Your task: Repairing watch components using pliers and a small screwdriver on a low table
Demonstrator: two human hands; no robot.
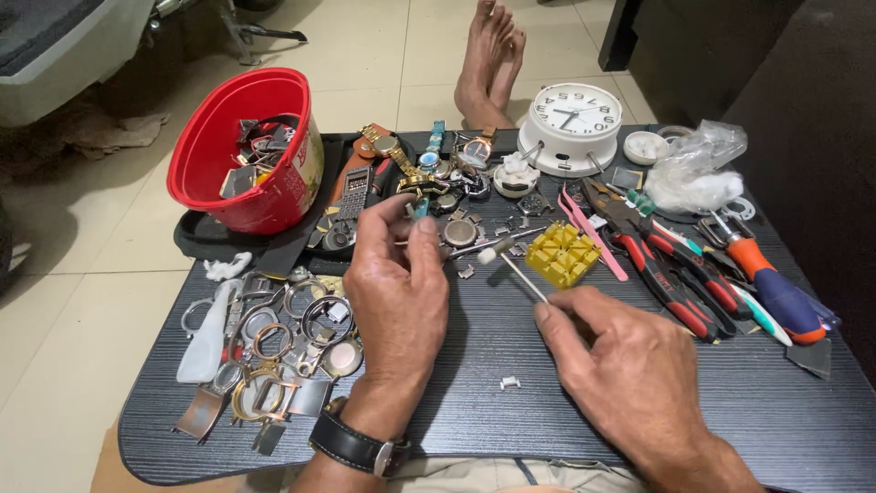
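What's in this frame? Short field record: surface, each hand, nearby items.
surface: dark wood-grain table
left hand: raised, fingertips pinching a small part, too small to identify
right hand: holds a thin stick with a pale tip
left of hands: pile of watch cases and rings
behind hands: red bucket, yellow block, white clock
right side: red-handled pliers, orange-and-blue screwdriver
loose: small metal link

red bucket [239, 155] | white alarm clock [573, 128], black numerals | yellow watch-holder block [563, 256] | counter [639, 402] black, streaked woodgrain | pliers [671, 274] red-black handles | screwdriver [776, 292] orange-blue handle | pink tweezers [593, 233] | floor [73, 301] cream tiles | black wrist strap [351, 445]
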